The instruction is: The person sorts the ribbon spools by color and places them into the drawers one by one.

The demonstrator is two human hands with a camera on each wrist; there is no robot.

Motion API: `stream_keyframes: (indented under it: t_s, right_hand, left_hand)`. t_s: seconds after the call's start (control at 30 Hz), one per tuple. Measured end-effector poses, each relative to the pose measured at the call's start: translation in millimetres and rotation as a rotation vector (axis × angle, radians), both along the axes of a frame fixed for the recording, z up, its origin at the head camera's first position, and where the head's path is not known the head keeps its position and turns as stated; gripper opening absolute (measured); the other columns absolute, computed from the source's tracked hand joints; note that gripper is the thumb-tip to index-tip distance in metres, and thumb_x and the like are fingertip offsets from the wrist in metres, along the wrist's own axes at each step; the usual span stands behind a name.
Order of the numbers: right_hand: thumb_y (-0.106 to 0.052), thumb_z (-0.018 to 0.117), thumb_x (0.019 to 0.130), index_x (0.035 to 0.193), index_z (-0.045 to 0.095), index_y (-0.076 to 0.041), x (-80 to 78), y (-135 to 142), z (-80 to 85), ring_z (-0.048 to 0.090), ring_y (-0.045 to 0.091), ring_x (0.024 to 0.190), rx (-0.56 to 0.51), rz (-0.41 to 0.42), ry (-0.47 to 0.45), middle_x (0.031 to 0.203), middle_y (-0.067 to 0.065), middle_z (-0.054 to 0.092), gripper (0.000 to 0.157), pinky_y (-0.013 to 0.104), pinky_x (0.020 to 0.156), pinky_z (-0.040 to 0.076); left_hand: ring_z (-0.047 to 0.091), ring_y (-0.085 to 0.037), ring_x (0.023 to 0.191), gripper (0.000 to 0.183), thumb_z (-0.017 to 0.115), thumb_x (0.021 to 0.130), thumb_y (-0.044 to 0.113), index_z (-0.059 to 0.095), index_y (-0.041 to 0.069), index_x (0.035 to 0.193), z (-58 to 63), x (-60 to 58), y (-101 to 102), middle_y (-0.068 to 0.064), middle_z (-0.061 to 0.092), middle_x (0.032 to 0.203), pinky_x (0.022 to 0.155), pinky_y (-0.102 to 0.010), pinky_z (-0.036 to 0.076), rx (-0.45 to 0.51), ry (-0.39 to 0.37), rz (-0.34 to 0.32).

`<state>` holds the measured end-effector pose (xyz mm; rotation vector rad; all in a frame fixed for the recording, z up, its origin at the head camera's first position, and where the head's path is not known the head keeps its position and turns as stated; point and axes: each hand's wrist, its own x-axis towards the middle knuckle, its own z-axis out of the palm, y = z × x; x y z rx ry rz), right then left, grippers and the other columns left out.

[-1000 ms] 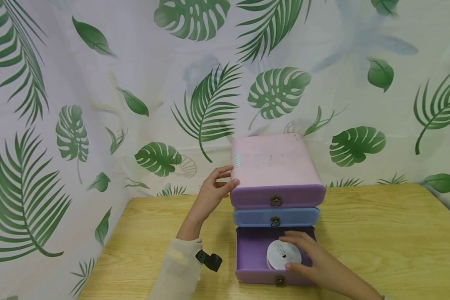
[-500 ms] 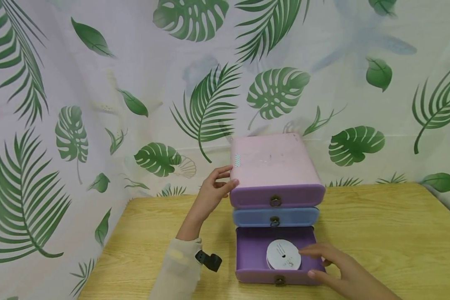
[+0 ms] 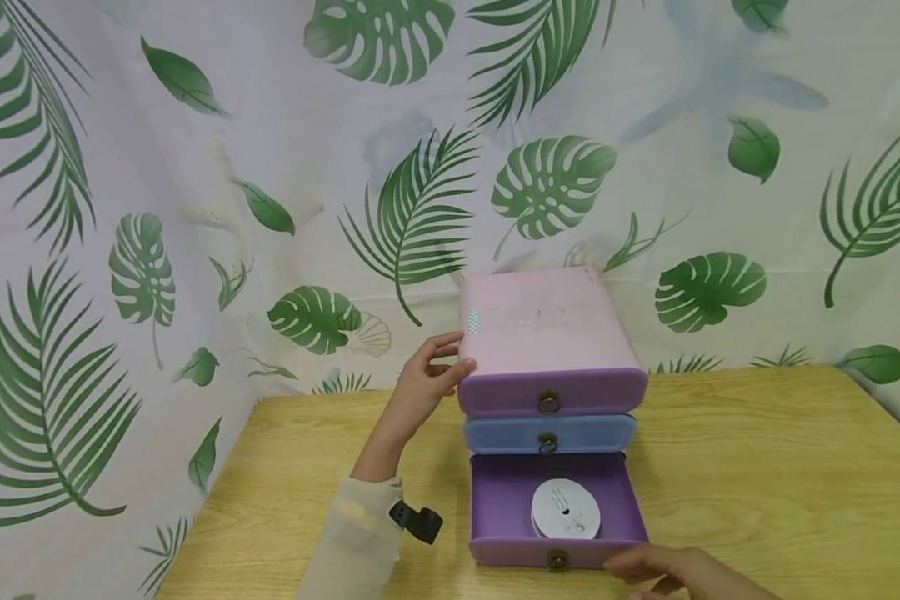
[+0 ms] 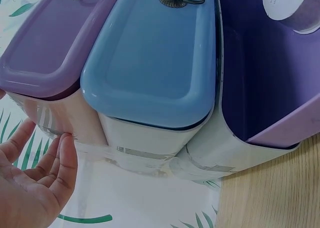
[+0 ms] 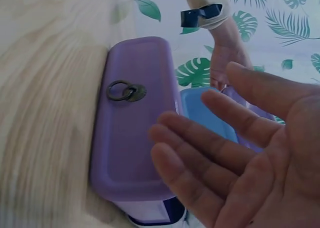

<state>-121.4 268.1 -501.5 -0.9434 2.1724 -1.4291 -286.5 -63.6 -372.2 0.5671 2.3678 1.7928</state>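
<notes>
A small chest of drawers has a pink top (image 3: 547, 321), a purple top drawer (image 3: 510, 396) and a blue middle drawer (image 3: 502, 435), both closed. Its purple bottom drawer (image 3: 498, 500) is pulled out. Inside that drawer lies a flat white round spool (image 3: 566, 508) with printing and a small central hole, also partly seen in the left wrist view. My left hand (image 3: 423, 379) rests its fingertips against the chest's upper left side, thumb near the top edge. With loosely extended fingers, my right hand (image 5: 240, 153) is at the bottom drawer's front right corner and holds nothing; contact is unclear.
The chest stands on a wood-grain table (image 3: 780, 467), close to a white backdrop cloth (image 3: 330, 167) printed with green leaves. Each drawer front carries a metal ring pull (image 3: 558, 560). A black band (image 3: 417, 522) is on the left sleeve.
My right hand has left the spool and moved right and toward me, to the bottom drawer's front corner. The spool stays in the drawer. My left hand has kept its place.
</notes>
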Motion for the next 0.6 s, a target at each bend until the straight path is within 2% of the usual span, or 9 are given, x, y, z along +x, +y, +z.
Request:
stream_keyframes:
  t_s: [0.1, 0.2, 0.3, 0.43, 0.47, 0.6]
  right_hand:
    - [-0.009, 0.064, 0.092, 0.137, 0.053, -0.018, -5.4, 6.6, -18.4, 0.049, -0.009, 0.118, 0.057, 0.013, 0.063, 0.134, -0.008, 0.059, 0.047, 0.021, 0.076, 0.051]
    - [-0.011, 0.065, 0.091, 0.137, 0.053, -0.021, -5.8, 3.6, -22.3, 0.045, -0.012, 0.118, 0.101, -0.004, 0.097, 0.135, -0.014, 0.056, 0.048, 0.021, 0.076, 0.051]
    - [-0.01, 0.065, 0.091, 0.136, 0.053, -0.022, -3.0, -4.4, -13.4, 0.044, -0.012, 0.118, 0.1, -0.009, 0.123, 0.135, -0.017, 0.054, 0.048, 0.021, 0.076, 0.05]
    - [-0.009, 0.064, 0.092, 0.136, 0.053, -0.022, 0.6, -17.1, 2.6, 0.042, -0.013, 0.117, 0.063, -0.001, 0.075, 0.135, -0.018, 0.053, 0.048, 0.021, 0.078, 0.049]
    - [-0.01, 0.064, 0.092, 0.137, 0.053, -0.023, 0.9, -19.5, 4.7, 0.041, -0.014, 0.117, 0.058, -0.003, 0.047, 0.135, -0.019, 0.053, 0.048, 0.02, 0.079, 0.048]
    - [-0.011, 0.065, 0.092, 0.138, 0.052, -0.021, 1.5, -25.4, 5.2, 0.04, -0.015, 0.119, 0.016, -0.002, 0.037, 0.137, -0.017, 0.052, 0.049, 0.018, 0.082, 0.047]
  left_hand:
    - [0.058, -0.027, 0.114, 0.053, 0.064, 0.093, 0.031, 0.046, 0.026, 0.142, 0.1, -0.1, 0.6, -0.012, 0.049, 0.14, 0.088, -0.042, 0.052, -0.003, 0.004, 0.003]
    - [0.058, -0.027, 0.114, 0.053, 0.064, 0.093, 0.031, 0.046, 0.026, 0.142, -1.0, -0.3, 0.4, -0.012, 0.048, 0.14, 0.089, -0.042, 0.052, 0.0, 0.005, -0.002]
    - [0.058, -0.027, 0.114, 0.053, 0.065, 0.092, 0.032, 0.046, 0.027, 0.142, -1.4, -0.2, 0.3, -0.012, 0.048, 0.14, 0.09, -0.045, 0.051, 0.001, 0.006, -0.001]
    - [0.058, -0.027, 0.115, 0.053, 0.065, 0.092, 0.032, 0.047, 0.027, 0.142, -1.6, -0.2, 0.3, -0.012, 0.049, 0.14, 0.091, -0.046, 0.051, -0.002, 0.006, 0.01]
    - [0.058, -0.027, 0.115, 0.053, 0.065, 0.092, 0.032, 0.047, 0.027, 0.142, -1.6, -0.2, 0.3, -0.012, 0.049, 0.14, 0.09, -0.046, 0.051, -0.003, 0.005, 0.011]
    - [0.058, -0.027, 0.115, 0.053, 0.065, 0.092, 0.031, 0.047, 0.027, 0.142, -1.5, -0.4, 0.6, -0.012, 0.049, 0.14, 0.088, -0.041, 0.052, -0.009, 0.007, 0.013]
